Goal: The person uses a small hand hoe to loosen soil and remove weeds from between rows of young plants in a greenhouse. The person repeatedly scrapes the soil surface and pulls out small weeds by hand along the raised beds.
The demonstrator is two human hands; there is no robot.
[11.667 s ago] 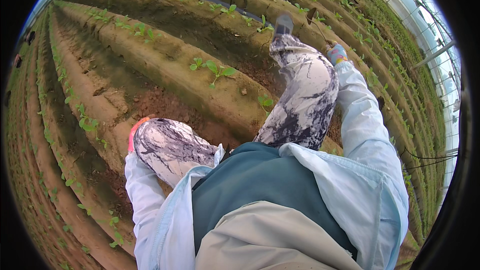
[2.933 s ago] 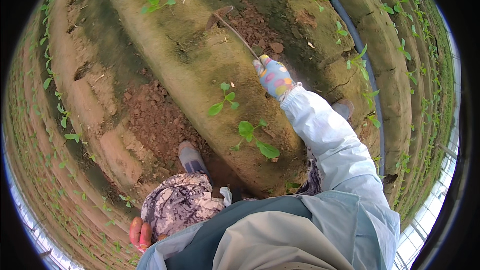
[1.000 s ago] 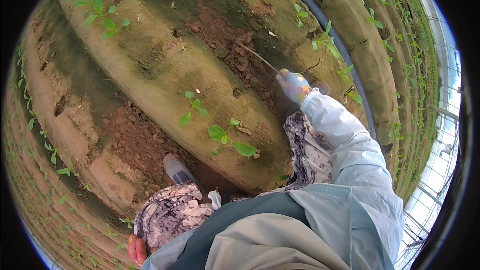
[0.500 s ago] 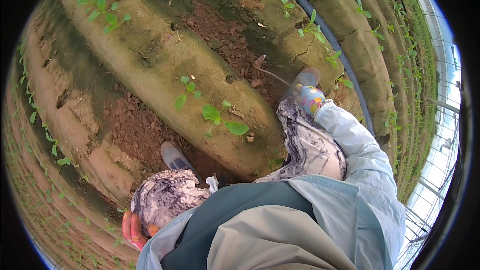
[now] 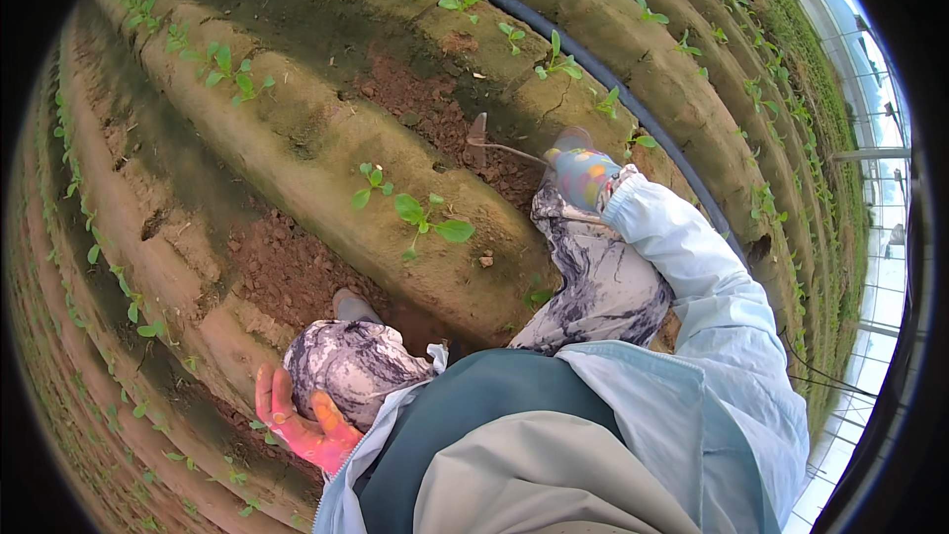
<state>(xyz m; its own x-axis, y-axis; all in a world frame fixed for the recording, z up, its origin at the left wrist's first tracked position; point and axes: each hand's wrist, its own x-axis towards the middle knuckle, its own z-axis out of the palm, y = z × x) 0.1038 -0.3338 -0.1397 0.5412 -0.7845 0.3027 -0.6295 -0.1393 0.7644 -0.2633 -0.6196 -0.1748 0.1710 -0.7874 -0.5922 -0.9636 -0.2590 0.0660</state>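
My right hand (image 5: 585, 178), in a grey-blue glove with coloured patches, is closed round the handle of a small hoe (image 5: 477, 140). The hoe's thin shaft points left, and its blade stands at loose reddish soil (image 5: 415, 104) in the furrow. The grip itself is hidden inside my fist. Beside my left knee, my left hand (image 5: 308, 427) wears a pink and orange glove; its fingers are spread and hold nothing. Two leafy seedlings, one a small plant (image 5: 372, 185) and the other a larger plant (image 5: 427, 223), grow on the ridge between my feet.
A dark hose (image 5: 603, 74) curves along the ridge at right, past more seedlings (image 5: 560, 61). My shoes, the left shoe (image 5: 354, 307) and the right shoe (image 5: 571, 138), stand in furrows. Planted rows continue on both sides. A greenhouse frame (image 5: 880, 237) rises at far right.
The hoe and my right hand have shifted slightly left in view. My left hand has come further into sight, its fingers now spread. The whole view has tilted a little.
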